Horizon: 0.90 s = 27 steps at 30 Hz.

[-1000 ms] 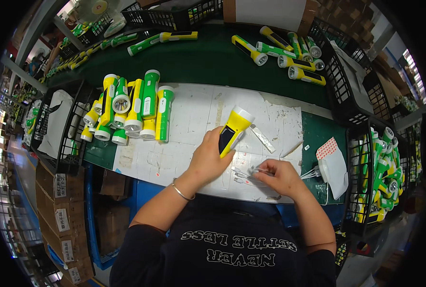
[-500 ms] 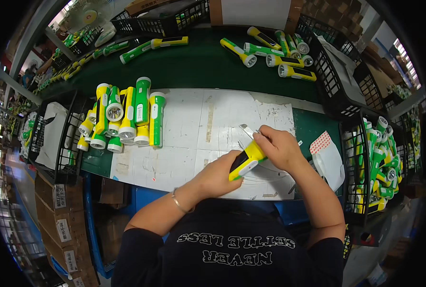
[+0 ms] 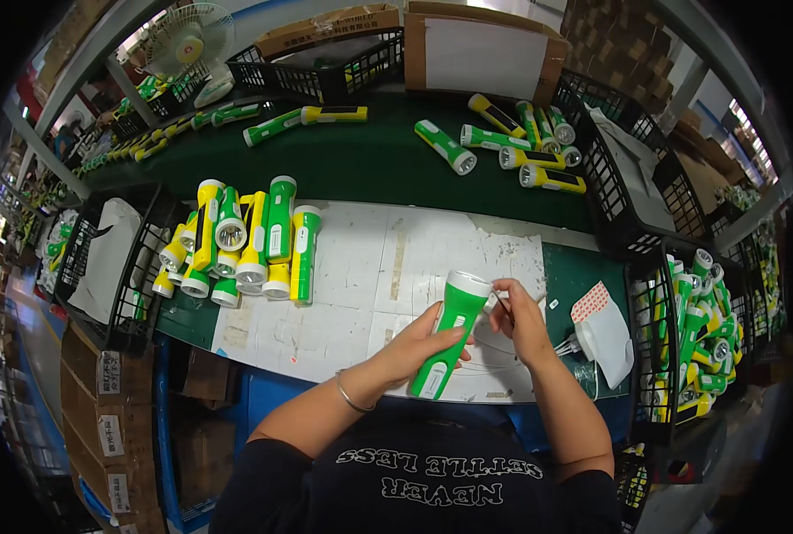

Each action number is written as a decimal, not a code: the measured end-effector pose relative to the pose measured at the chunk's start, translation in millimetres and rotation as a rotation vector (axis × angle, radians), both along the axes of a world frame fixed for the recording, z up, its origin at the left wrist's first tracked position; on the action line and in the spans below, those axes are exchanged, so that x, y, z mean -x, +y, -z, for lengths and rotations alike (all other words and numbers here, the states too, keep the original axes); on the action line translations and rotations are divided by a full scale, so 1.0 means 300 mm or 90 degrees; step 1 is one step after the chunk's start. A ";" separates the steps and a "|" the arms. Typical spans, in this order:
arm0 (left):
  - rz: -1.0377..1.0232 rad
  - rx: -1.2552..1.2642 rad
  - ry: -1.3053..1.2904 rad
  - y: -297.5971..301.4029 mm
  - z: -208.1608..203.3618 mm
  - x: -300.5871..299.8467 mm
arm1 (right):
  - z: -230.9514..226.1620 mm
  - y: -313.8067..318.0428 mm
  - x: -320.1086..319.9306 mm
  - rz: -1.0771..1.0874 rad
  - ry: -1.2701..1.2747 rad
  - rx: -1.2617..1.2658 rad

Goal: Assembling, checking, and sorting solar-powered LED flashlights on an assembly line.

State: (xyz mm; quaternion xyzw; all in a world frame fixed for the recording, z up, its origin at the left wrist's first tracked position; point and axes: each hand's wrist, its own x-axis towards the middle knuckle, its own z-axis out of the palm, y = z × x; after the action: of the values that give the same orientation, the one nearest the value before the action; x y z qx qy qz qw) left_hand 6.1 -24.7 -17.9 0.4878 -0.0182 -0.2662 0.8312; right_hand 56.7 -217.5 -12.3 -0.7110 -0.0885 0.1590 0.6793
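Observation:
My left hand (image 3: 418, 341) grips a green flashlight (image 3: 450, 343) with a white head, tilted up to the right above a white sheet (image 3: 361, 276) on the bench. My right hand (image 3: 519, 316) pinches something small at the flashlight's head; the item is too small to make out. Both hands are close to my body, near the front edge of the bench.
A pile of green and yellow flashlights (image 3: 241, 240) lies at the left of the sheet. More flashlights (image 3: 521, 142) lie on the green belt behind. Black wire baskets stand at left (image 3: 103, 258) and right (image 3: 690, 347), the right one full of flashlights. A small white bag (image 3: 605, 334) sits right of my hands.
The flashlight in my left hand was yellow a second ago; it is now a green one. My right hand has risen from the sheet to the flashlight's head.

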 end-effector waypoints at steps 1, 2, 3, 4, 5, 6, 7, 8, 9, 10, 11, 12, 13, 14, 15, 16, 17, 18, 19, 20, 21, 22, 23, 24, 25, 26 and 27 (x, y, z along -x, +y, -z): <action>-0.001 -0.001 -0.007 0.000 0.004 -0.001 | 0.008 -0.004 0.016 -0.013 0.007 0.004; -0.015 0.006 0.046 -0.001 0.010 -0.007 | 0.014 -0.013 0.030 -0.024 0.010 0.010; -0.027 0.012 0.100 -0.005 0.016 -0.017 | 0.022 -0.021 0.046 -0.021 0.018 0.007; -0.041 0.026 0.127 -0.010 0.019 -0.024 | 0.032 -0.029 0.057 -0.023 0.024 0.010; -0.038 0.025 0.119 -0.011 0.028 -0.029 | 0.044 -0.035 0.070 -0.025 0.032 0.012; -0.041 0.052 0.162 -0.010 0.037 -0.036 | 0.051 -0.037 0.081 -0.030 0.044 0.012; -0.043 0.080 0.205 -0.009 0.046 -0.044 | 0.053 -0.036 0.093 -0.033 0.063 0.002; -0.041 0.079 0.201 -0.009 0.055 -0.048 | 0.053 -0.037 0.108 -0.035 0.084 -0.007; -0.033 0.093 0.204 -0.008 0.062 -0.052 | 0.061 -0.037 0.120 -0.045 0.074 -0.020; -0.026 0.107 0.208 -0.007 0.064 -0.054 | 0.056 -0.036 0.130 -0.050 0.059 -0.008; -0.025 0.106 0.206 -0.010 0.059 -0.056 | 0.051 -0.034 0.141 -0.056 0.046 0.003; -0.037 0.117 0.204 -0.015 0.050 -0.055 | 0.052 -0.030 0.149 -0.056 0.050 -0.002; -0.049 0.129 0.202 -0.018 0.043 -0.053 | 0.055 -0.027 0.159 -0.056 0.049 -0.003; -0.047 0.129 0.201 -0.019 0.035 -0.054 | 0.055 -0.025 0.168 -0.062 0.065 0.001; -0.048 0.130 0.202 -0.020 0.028 -0.054 | 0.058 -0.026 0.180 -0.068 0.082 0.005; -0.048 0.131 0.205 -0.021 0.023 -0.053 | 0.090 -0.026 0.191 -0.069 0.075 -0.016; -0.048 0.130 0.204 -0.022 0.018 -0.054 | 0.106 -0.024 0.202 -0.086 0.088 0.013; -0.059 0.121 0.192 -0.025 0.014 -0.054 | 0.112 -0.019 0.209 -0.101 0.101 0.041; -0.069 0.112 0.181 -0.028 0.013 -0.055 | 0.104 -0.016 0.216 -0.126 0.107 0.022; -0.062 0.111 0.181 -0.033 0.013 -0.057 | 0.109 -0.010 0.226 -0.136 0.129 -0.002; -0.069 0.108 0.170 -0.041 0.014 -0.060 | 0.119 -0.006 0.237 -0.143 0.150 -0.026; -0.073 0.105 0.160 -0.052 0.015 -0.064 | 0.129 -0.004 0.242 -0.154 0.131 -0.047; -0.096 0.109 0.138 -0.068 0.010 -0.064 | 0.129 0.003 0.248 -0.143 0.132 -0.035; -0.114 0.115 0.118 -0.084 0.008 -0.061 | 0.113 0.019 0.252 -0.127 0.135 -0.021; -0.098 0.123 0.087 -0.079 0.042 -0.066 | 0.074 0.040 0.252 -0.105 0.176 -0.019; -0.100 0.152 0.058 -0.083 0.032 -0.060 | 0.051 0.051 0.251 -0.075 0.123 0.002; -0.101 0.183 0.030 -0.084 0.015 -0.057 | 0.035 0.041 0.254 -0.041 0.070 0.027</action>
State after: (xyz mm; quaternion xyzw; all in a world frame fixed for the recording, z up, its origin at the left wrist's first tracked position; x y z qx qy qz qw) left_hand 23.2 -49.8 -22.4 0.3572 0.0014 -0.2059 0.9111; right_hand -19.4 -205.1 -22.8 -0.7120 -0.0706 0.2212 0.6627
